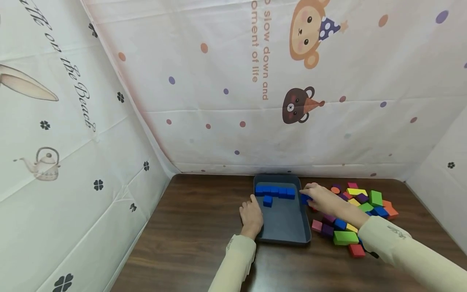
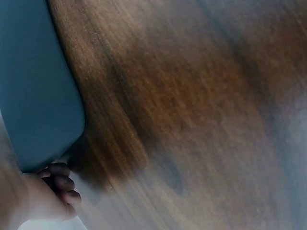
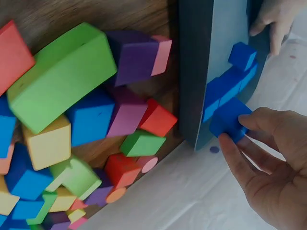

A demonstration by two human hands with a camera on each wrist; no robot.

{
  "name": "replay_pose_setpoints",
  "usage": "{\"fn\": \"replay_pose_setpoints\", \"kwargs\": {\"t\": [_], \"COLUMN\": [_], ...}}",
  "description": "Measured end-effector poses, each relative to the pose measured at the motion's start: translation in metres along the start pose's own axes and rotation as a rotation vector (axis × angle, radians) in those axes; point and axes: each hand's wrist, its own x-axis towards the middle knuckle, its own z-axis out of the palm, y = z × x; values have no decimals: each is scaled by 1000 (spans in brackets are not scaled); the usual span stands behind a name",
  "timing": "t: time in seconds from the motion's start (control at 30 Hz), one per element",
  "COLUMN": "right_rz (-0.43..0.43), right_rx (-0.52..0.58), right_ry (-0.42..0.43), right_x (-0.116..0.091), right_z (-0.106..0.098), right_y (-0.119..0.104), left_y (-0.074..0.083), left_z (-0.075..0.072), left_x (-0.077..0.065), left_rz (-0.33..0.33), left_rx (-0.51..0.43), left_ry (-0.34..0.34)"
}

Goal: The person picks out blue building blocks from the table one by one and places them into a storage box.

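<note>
Blue cube (image 3: 229, 119) pinched in the right hand (image 3: 278, 163), right at the tray's right wall (image 1: 305, 221)!
The blue row (image 1: 275, 192) lies just left of that grip, running crosswise; thumb and fingertips close on the cube, right hand nearer the row's open end; left hand (image 1: 251, 217) at the left rim, its hold there unclear.

A dark brown wood-grain worktop (image 1: 197, 219) stands against a white back cloth (image 1: 204, 142) printed with coloured dots (image 1: 204, 48), a monkey face (image 1: 302, 34) in a spotted party hat (image 1: 328, 28) and, below it, a darker bear face (image 1: 292, 109). The left cloth (image 1: 109, 152) bears a kettle (image 1: 47, 168), black clovers (image 1: 98, 185), a long ear (image 1: 29, 84) and script lettering (image 1: 83, 92).
</note>
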Motion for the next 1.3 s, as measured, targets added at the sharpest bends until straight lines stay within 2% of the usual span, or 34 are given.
{"fn": "replay_pose_setpoints", "kwargs": {"t": [0.2,0.4,0.7,0.9,1.3], "right_rz": [-22,6,8,2,26], "right_rx": [-9,-19,-1,4,27], "right_ry": [8,33,66,57,10], "right_x": [9,18,26,42,69], "right_z": [2,-2,-1,1,42], "right_y": [-4,-3,-7,-7,-6], "left_y": [1,1,-5,-6,3], "left_z": [-6,-12,0,2,-1], "left_x": [0,1,0,0,-2], "left_rz": [-10,-5,31,17,-4], "left_rx": [1,-33,-103,-85,-14], "left_ry": [-38,-67,8,38,-2]}}
